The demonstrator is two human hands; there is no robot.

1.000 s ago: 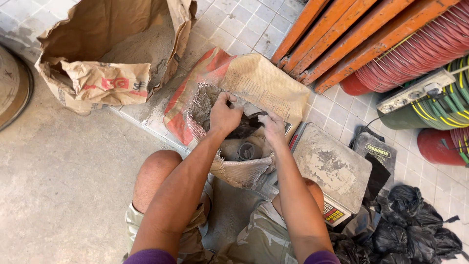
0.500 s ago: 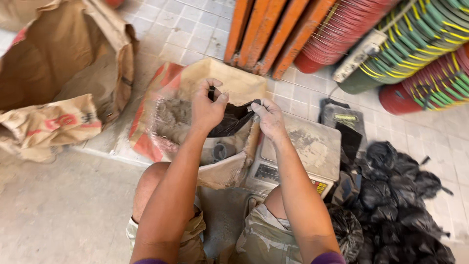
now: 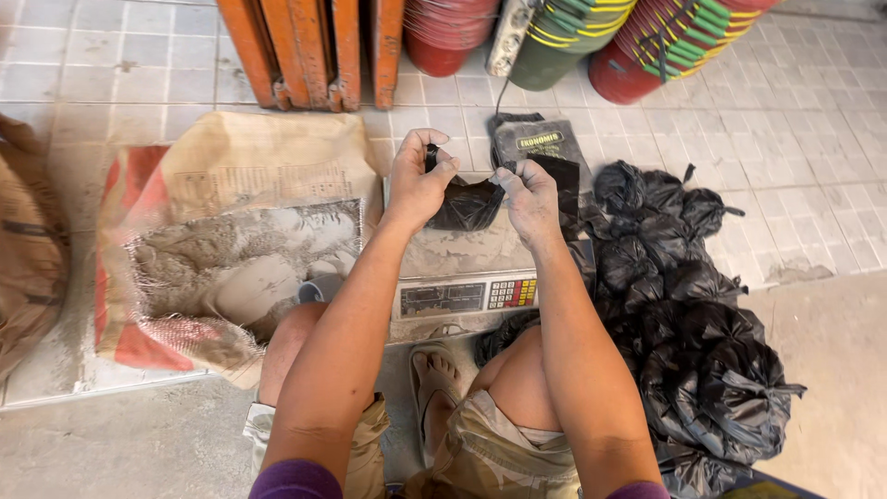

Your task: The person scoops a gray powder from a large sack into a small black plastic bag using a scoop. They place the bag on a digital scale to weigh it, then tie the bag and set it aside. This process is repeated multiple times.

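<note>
My left hand [image 3: 418, 181] and my right hand [image 3: 527, 196] both grip the top edges of a small black plastic bag [image 3: 466, 205], held just above the dusty platform of a digital scale [image 3: 462, 277]. The bag sags between the hands and looks partly filled. To the left lies an open cement sack [image 3: 231, 249] with grey powder showing through a torn opening. A small scoop or cup [image 3: 319, 288] rests at the sack's edge by my left knee.
A pile of several tied black bags [image 3: 693, 314] sits to the right of the scale. A flat dark packet [image 3: 540, 143] lies behind the scale. Orange metal frames [image 3: 314, 46] and stacked red and green buckets [image 3: 591, 37] stand along the back. A brown sack [image 3: 28, 240] is at far left.
Both hands have lifted the black bag out of the cement sack and carried it right, over the scale. The view has shifted right, showing the pile of tied bags.
</note>
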